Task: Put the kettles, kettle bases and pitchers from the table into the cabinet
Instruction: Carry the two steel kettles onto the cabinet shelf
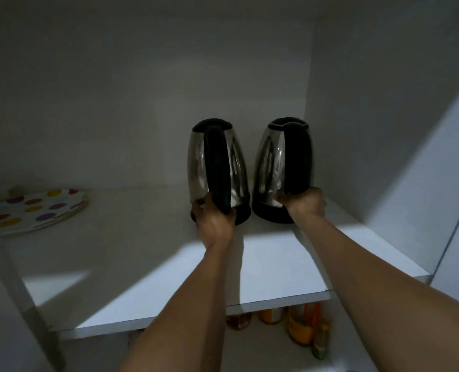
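Two steel kettles with black lids, handles and bottoms stand upright side by side on the white cabinet shelf, near its back right corner. My left hand grips the lower end of the black handle of the left kettle. My right hand is closed around the bottom of the handle of the right kettle. Both kettles rest on the shelf with a narrow gap between them. No bases or pitchers show.
A white plate with coloured dots lies at the shelf's left end. The cabinet's right side wall stands close to the right kettle. Jars and bottles sit on the lower shelf below the front edge.
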Tool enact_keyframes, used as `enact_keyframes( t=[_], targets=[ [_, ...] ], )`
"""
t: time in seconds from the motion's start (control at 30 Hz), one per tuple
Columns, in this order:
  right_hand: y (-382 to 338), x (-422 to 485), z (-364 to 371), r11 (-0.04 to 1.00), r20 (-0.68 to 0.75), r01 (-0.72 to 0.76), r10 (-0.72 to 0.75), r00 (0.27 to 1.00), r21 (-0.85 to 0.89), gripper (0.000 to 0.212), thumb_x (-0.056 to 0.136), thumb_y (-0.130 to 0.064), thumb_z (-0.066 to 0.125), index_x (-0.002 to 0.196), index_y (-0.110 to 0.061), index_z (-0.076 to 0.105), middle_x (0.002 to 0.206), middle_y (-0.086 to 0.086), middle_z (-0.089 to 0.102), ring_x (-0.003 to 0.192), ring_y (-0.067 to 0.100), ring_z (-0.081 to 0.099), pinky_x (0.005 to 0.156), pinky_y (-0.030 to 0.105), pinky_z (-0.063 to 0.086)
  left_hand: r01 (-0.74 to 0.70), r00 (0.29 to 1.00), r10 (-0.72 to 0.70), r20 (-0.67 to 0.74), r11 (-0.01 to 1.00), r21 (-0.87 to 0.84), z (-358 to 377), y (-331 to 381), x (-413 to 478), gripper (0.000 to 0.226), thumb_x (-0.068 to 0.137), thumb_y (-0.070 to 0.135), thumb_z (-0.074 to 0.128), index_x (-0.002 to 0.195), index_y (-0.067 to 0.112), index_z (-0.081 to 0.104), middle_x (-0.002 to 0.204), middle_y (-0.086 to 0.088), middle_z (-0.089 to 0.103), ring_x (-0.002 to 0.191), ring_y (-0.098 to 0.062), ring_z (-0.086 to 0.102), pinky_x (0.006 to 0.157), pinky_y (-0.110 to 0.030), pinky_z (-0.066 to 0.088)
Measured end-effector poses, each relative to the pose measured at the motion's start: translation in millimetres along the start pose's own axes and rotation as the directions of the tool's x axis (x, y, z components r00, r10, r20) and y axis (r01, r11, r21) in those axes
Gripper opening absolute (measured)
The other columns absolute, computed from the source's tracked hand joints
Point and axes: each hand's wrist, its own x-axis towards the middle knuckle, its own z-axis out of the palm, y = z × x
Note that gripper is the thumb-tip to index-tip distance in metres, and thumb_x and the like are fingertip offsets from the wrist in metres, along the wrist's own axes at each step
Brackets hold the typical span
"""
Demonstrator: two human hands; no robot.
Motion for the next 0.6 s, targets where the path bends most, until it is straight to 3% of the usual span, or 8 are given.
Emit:
enact_keyframes(
  t=[0.17,0.37,0.6],
  targets=[
    [-1,17,13,1.0,0.013,0.003,-0.002,1.0,-0.023,0.042,0.075,-0.027,0.08,0.111,-0.007,0.071,0.11,0.014,0.072,0.099,0.031,0.069,0.072,0.026,0.044,0.08,0.994,-0.078,0.076,0.997,-0.024,12,-1,25,0.064,0.08,0.02,0.072,0.138,0.024,0.047,0.14,-0.008,0.043,0.118,-0.033,0.054,0.093,-0.04,0.046],
    [-7,41,32,0.999,-0.007,-0.001,0.001,1.0,-0.034,0.048,0.08,-0.026,0.076,0.12,-0.003,0.063,0.12,0.018,0.068,0.108,0.033,0.066,0.075,0.026,0.042,0.047,0.995,-0.048,0.083,0.999,0.022,27,-9,53,0.07,0.079,0.022,0.072,0.142,0.023,0.042,0.141,-0.012,0.045,0.126,-0.036,0.049,0.101,-0.053,0.043],
    [-16,74,63,0.999,0.03,0.028,-0.027,0.999,-0.019,0.049,0.081,-0.027,0.076,0.12,-0.001,0.062,0.121,0.018,0.067,0.107,0.034,0.066,0.082,0.035,0.053,0.018,0.999,-0.019,0.039,1.0,0.02,46,-18,84,0.065,0.076,0.02,0.073,0.136,0.023,0.048,0.133,-0.011,0.054,0.121,-0.036,0.054,0.097,-0.058,0.044]
  ],
)
